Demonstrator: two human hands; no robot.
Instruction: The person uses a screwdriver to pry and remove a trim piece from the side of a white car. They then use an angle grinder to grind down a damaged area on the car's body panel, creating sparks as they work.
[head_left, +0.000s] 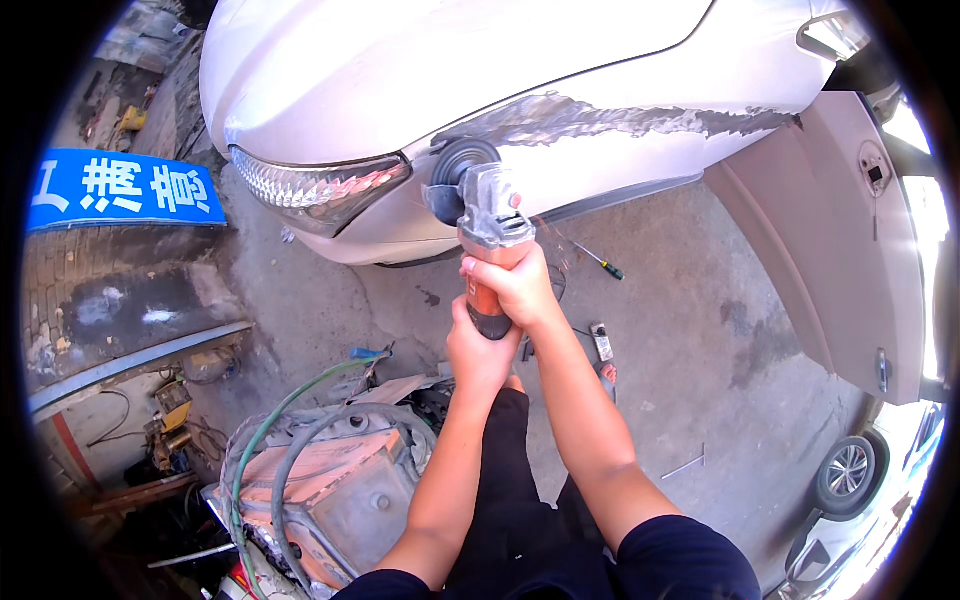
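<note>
Both hands are closed around an angle grinder (494,222) with a grey metal head and an orange body. My right hand (518,285) wraps the body just behind the head. Lower down, my left hand (482,348) grips the dark rear end. The grinder's round dark disc (465,163) is at the white car's fender (600,165), beside the headlight (325,185); whether it touches cannot be made out. Along the fender runs a rough grey bare patch (560,118) with ragged edges.
An orange and grey machine (330,490) with hoses stands at lower left. On the concrete floor lie a screwdriver (598,262), a power strip (601,342) and a thin metal rod (684,467). A detached-looking car door (830,240) stands at right, and a blue sign (125,190) at left.
</note>
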